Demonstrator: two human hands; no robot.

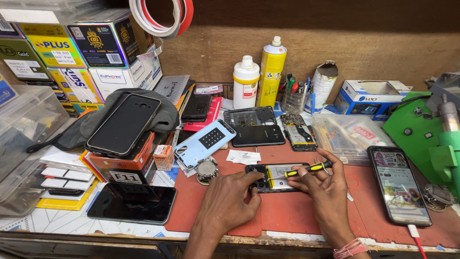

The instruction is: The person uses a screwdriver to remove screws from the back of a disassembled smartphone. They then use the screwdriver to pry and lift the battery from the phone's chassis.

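your left hand [229, 197] pins the opened phone [277, 177] flat; your right hand [322, 184] grips the yellow screwdriver [303, 170], tip seemingly on a screw. keep it square before turning.

Left hand [229, 199] flat, fingers pressing down; right hand [322, 184] curled in pinching grip.
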